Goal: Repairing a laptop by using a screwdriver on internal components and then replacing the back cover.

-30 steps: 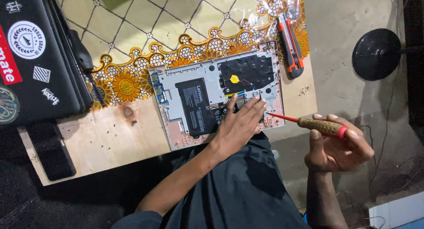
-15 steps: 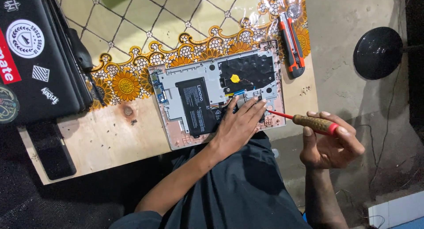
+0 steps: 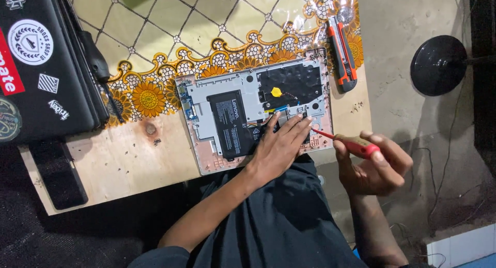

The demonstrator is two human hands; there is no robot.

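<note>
Left hand (image 3: 279, 146) flat and spread, fingers (image 3: 299, 124) resting on the opened laptop base (image 3: 248, 92), holding nothing. Right hand (image 3: 374, 162) curled around the red handle of a screwdriver (image 3: 347, 141), off the table edge, with the thin shaft angled toward the left fingertips and the tip just beside them at the laptop's near corner. Under the left palm and a little beyond it, a black flat battery (image 3: 231, 124); past the fingers, a dark cover with a yellow dot (image 3: 277, 91). Beyond the right hand, on the far side of the laptop, an orange and black utility knife (image 3: 343, 53) lying lengthwise. Beneath all of it, a pale plywood tabletop (image 3: 129, 159), scuffed and pitted, bare near the left forearm and covered farther out by a plastic cloth (image 3: 155, 35) with a diamond lattice and an orange flower border. Well out past the left elbow side, a closed black laptop with stickers (image 3: 41, 61) and a dark flat slab (image 3: 57, 172) hanging over the table's edge. Out beyond the right hand, grey concrete floor (image 3: 403, 20), a round black lamp base (image 3: 439, 65), thin loose cables (image 3: 449, 144), and a strip of white tile (image 3: 460, 247) near the right forearm. Dark cloth over the lap below both wrists.
</note>
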